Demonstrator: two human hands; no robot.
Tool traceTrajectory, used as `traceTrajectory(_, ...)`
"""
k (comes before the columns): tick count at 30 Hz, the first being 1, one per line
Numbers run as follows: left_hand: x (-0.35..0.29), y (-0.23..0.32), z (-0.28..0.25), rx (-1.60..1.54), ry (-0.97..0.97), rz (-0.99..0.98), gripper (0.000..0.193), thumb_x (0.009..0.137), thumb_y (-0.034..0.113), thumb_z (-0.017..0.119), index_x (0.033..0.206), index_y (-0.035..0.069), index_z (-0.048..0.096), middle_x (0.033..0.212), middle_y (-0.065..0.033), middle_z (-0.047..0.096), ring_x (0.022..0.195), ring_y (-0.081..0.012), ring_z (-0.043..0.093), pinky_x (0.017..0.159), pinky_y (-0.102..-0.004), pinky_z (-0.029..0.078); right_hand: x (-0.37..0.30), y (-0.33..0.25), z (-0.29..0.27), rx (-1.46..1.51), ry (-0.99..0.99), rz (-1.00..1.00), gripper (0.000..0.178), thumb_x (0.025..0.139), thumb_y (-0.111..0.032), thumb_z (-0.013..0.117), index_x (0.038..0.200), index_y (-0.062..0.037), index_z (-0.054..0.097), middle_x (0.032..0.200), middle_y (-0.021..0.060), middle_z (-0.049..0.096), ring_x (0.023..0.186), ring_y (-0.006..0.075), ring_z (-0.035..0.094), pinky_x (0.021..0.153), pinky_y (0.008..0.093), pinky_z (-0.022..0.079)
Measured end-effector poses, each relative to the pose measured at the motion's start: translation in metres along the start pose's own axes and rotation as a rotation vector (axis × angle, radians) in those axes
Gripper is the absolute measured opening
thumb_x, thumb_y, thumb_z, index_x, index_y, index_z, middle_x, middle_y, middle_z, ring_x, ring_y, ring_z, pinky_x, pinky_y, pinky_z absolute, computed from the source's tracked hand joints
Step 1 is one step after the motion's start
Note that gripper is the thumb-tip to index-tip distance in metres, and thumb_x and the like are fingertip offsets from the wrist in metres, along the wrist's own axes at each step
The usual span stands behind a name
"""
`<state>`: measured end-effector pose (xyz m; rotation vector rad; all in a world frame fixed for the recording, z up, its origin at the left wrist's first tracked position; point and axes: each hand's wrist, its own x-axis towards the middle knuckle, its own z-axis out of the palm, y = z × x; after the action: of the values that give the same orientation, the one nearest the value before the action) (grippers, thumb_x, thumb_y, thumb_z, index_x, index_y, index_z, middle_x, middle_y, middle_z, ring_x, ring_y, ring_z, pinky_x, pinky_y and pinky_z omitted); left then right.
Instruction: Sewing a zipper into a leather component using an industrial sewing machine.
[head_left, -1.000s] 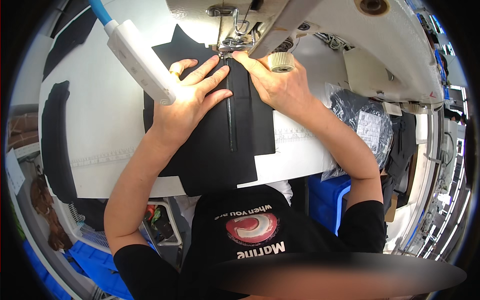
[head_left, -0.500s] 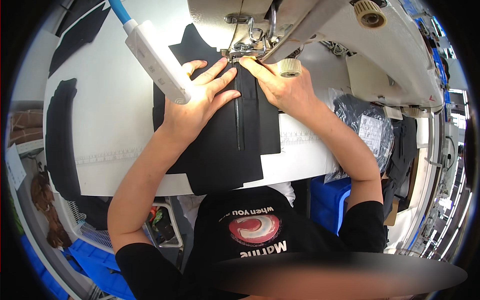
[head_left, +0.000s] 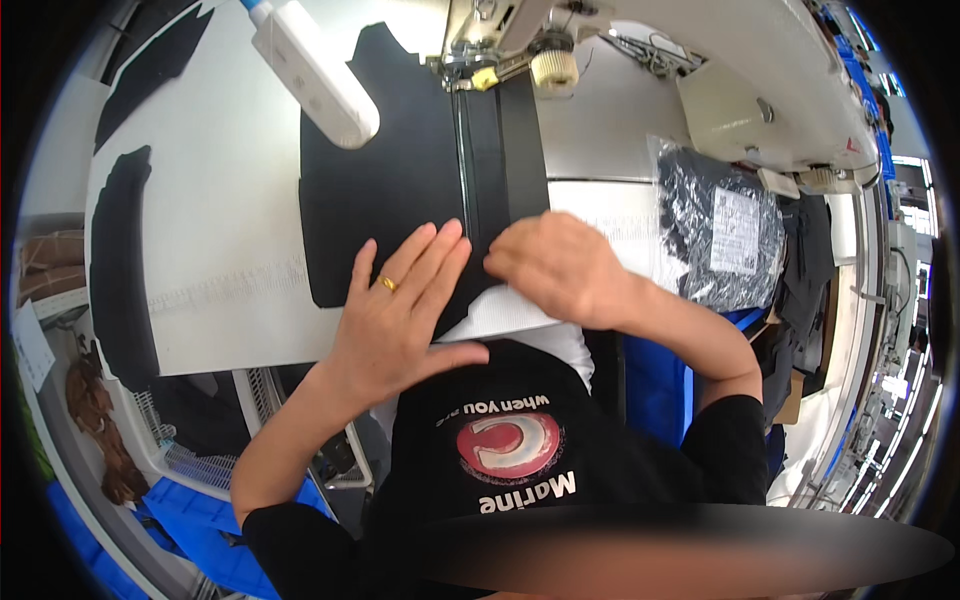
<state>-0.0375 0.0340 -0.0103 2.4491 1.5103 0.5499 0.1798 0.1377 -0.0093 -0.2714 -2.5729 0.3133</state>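
A black fabric piece (head_left: 375,190) with a zipper (head_left: 462,160) along it lies under the presser foot (head_left: 460,82) of a sewing machine. On its near end rests my left hand (head_left: 405,300), open, with fingers stretched out beside the zipper line and the thumb apart; a ring is on one finger. My right hand (head_left: 560,265) is closed at the fabric's near right edge, its fingers bent together on the cloth. The fingertips and the cloth under them are partly hidden. Both hands are well back from the needle area.
A white lamp-like device (head_left: 315,75) hangs over the table's left part. Stacked black fabric pieces (head_left: 125,270) lie at the left. At the right sits a clear plastic bag of dark goods (head_left: 720,230). Blue bins (head_left: 655,390) stand below the table edge.
Both hands have come back from the presser foot toward my body, to the fabric's near end. The right fingers have bent closed. The whole view has shifted, with the machine higher in it.
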Motion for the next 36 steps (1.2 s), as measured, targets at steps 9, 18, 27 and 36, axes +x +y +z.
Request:
traceTrajectory(9,0.041,-0.032,-0.018,-0.220,0.208,-0.169,0.020,0.085,0.009,0.065,0.103,-0.001,0.064,0.075,-0.0140,0.062,0.065,-0.0229,0.058,0.065,-0.0339,0.044,0.022,-0.037,-0.053,0.151,0.112,0.216,0.018,0.072,-0.006,0.075,0.087,-0.0019,0.066,0.087,0.0084,0.067,0.080,0.0231,0.066,0.069,0.0327,0.054)
traceTrajectory(18,0.048,-0.036,-0.023,-0.452,0.197,-0.209,0.027,0.094,0.020,0.061,0.097,-0.008,0.060,0.059,-0.0105,0.040,0.054,-0.0098,0.032,0.048,-0.0289,0.032,0.012,-0.008,0.016,0.143,0.034,0.231,0.018,0.077,0.002,0.067,0.095,0.0032,0.064,0.093,0.0135,0.066,0.078,0.0286,0.063,0.067,0.0353,0.053)
traceTrajectory(27,0.046,-0.040,-0.020,-0.486,0.169,-0.244,0.029,0.096,0.023,0.060,0.091,-0.006,0.061,0.057,-0.0058,0.039,0.054,-0.0085,0.031,0.048,-0.0282,0.030,0.018,-0.013,0.023,-0.085,0.157,0.086,0.015,0.075,-0.001,0.067,0.090,-0.0011,0.066,0.090,0.0071,0.067,0.073,0.0228,0.063,0.065,0.0298,0.054)
traceTrajectory(36,0.045,-0.034,-0.044,-0.401,0.334,-0.061,0.020,0.090,0.007,0.064,0.103,-0.008,0.063,0.060,-0.0055,0.047,0.052,-0.0072,0.037,0.048,-0.0260,0.032,0.014,-0.013,0.009,-0.066,0.204,0.115,0.015,0.075,-0.003,0.072,0.089,-0.0030,0.068,0.095,0.0090,0.071,0.092,0.0217,0.069,0.079,0.0358,0.056)
